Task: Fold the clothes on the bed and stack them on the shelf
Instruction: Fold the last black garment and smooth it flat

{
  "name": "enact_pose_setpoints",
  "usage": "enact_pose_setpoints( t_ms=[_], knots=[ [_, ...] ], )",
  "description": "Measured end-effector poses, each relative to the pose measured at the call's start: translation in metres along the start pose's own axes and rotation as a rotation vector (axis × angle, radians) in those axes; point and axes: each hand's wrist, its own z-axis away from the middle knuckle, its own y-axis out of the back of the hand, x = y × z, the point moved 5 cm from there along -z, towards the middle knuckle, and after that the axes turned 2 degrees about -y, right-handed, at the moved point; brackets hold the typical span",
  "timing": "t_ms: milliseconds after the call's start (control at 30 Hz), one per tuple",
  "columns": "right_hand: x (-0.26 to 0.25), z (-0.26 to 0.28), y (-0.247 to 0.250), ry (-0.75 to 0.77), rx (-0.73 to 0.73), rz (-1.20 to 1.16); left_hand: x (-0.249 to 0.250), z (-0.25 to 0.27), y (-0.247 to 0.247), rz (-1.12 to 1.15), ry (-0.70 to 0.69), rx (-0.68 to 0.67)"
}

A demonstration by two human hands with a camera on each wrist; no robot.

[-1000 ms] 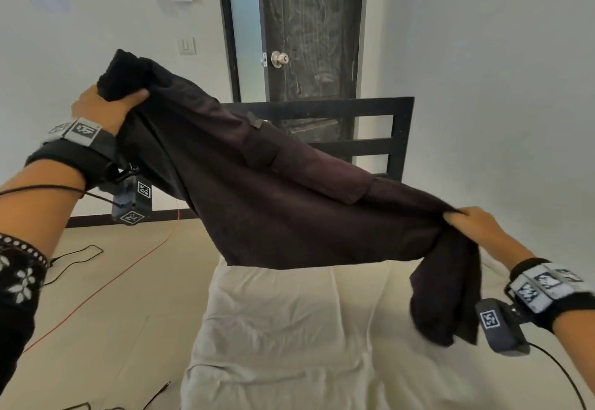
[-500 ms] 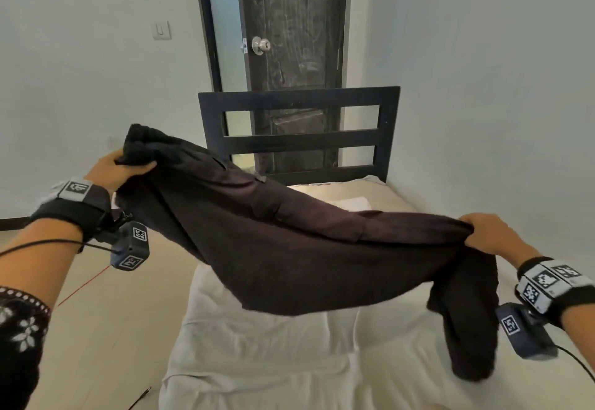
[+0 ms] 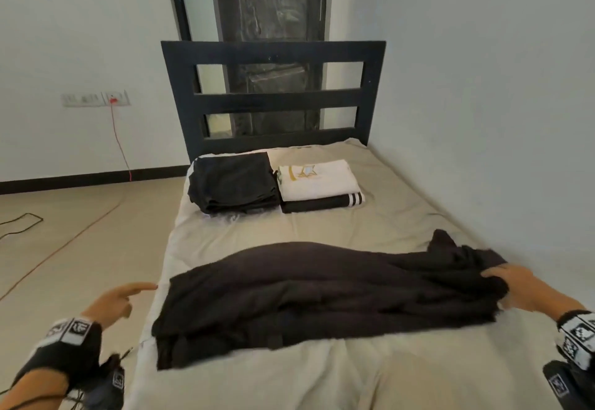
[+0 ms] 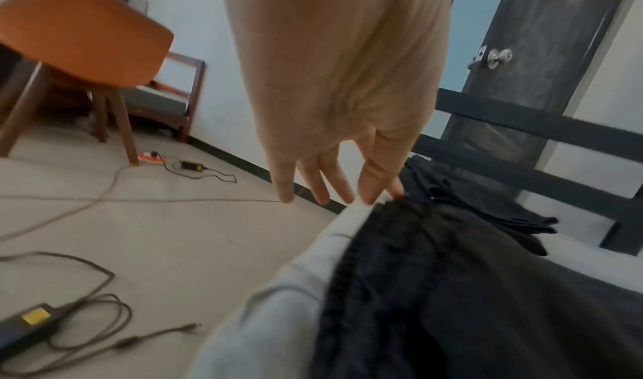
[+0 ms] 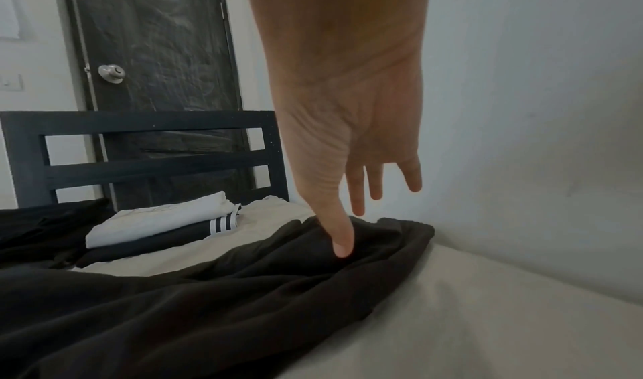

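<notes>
A dark garment (image 3: 322, 297) lies spread across the near half of the bed (image 3: 402, 226). My left hand (image 3: 128, 295) hovers just off its left end with the fingers (image 4: 334, 187) straight and holds nothing. My right hand (image 3: 502, 277) rests on the bunched right end; its thumb (image 5: 342, 242) touches the cloth (image 5: 208, 302) and the other fingers are straight. Near the headboard sit a folded black pile (image 3: 235, 184) and a folded white shirt (image 3: 318, 181) on a black striped piece (image 3: 322, 205). No shelf is in view.
The black slatted headboard (image 3: 273, 100) stands before a dark door (image 3: 273, 7). A wall (image 3: 483, 120) runs along the bed's right side. On the floor to the left are cables (image 4: 87, 275), a power adapter (image 4: 31, 321) and an orange chair (image 4: 80, 27).
The garment, held up in the air by both hands before, now lies flat on the bed. My left hand has let go of it and my right hand's grip has opened.
</notes>
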Motion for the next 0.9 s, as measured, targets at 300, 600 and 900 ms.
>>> enact_pose_setpoints(
  t_ms=[300, 600, 900],
  knots=[
    [-0.002, 0.018, -0.024, -0.254, -0.031, -0.306, 0.077, 0.029, -0.069, -0.094, -0.457, 0.447],
    [0.04, 0.012, -0.077, -0.561, 0.038, -0.712, 0.11, 0.033, -0.194, -0.374, -0.637, -0.156],
    [0.025, -0.004, -0.092, -0.794, 0.02, -1.498, 0.157, 0.021, -0.256, -0.722, -0.571, -0.297]
  ],
)
